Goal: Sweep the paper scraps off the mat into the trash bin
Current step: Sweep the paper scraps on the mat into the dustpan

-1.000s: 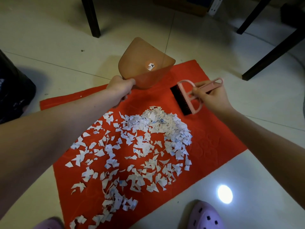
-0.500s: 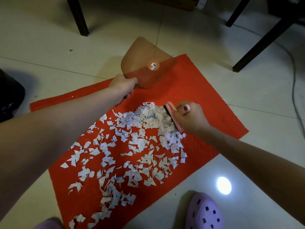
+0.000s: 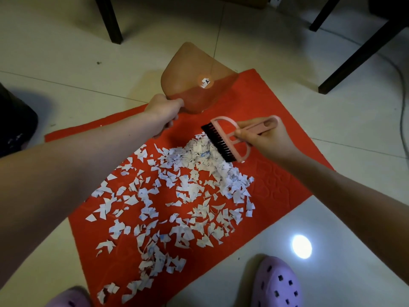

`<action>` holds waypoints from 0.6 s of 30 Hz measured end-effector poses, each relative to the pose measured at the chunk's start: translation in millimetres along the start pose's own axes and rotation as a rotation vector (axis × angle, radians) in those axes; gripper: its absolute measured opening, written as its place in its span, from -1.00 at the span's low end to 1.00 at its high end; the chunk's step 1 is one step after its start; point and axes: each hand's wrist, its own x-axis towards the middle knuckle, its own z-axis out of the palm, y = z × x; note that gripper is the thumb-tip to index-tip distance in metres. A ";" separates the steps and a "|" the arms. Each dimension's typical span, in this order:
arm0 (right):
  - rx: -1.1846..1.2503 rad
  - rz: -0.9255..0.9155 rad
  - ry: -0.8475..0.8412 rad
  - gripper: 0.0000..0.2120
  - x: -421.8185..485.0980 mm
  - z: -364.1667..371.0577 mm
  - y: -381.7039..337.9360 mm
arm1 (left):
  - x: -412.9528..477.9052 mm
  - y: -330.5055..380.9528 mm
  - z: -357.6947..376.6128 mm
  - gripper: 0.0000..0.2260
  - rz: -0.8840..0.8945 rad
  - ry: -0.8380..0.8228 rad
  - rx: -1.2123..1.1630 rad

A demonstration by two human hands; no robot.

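Observation:
A red mat (image 3: pixel 276 185) lies on the tiled floor, strewn with several white paper scraps (image 3: pixel 181 187), piled thickest near its middle right. My left hand (image 3: pixel 164 109) grips the handle end of a translucent brown dustpan (image 3: pixel 197 78), which is raised and tilted over the mat's far edge. My right hand (image 3: pixel 265 138) holds the handle of a pink hand brush (image 3: pixel 223 140). Its black bristles touch the far right edge of the scrap pile.
A black bag (image 3: pixel 15 127) sits at the left edge of the floor. Dark furniture legs (image 3: pixel 108 18) stand beyond the mat, and another leg (image 3: pixel 358 52) slants at the upper right beside a cable. Two purple clogs (image 3: pixel 276 284) are at the near edge.
The brush swept down into the pile half a second ago and has now lifted back up to the pile's far right edge. The dustpan has stayed raised.

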 end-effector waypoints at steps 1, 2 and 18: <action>-0.017 -0.004 0.003 -0.89 4.3 -0.4 -2.2 | 0.8 0.2 -1.5 -0.77 0.001 0.003 -0.001; -0.024 -0.005 0.027 -0.87 8.9 -1.2 -4.0 | 1.6 0.6 -3.5 -0.78 0.001 0.008 -0.004; -0.264 0.121 0.155 -0.91 5.8 5.5 19.1 | 2.7 -2.6 -13.5 -0.81 0.010 0.017 -0.006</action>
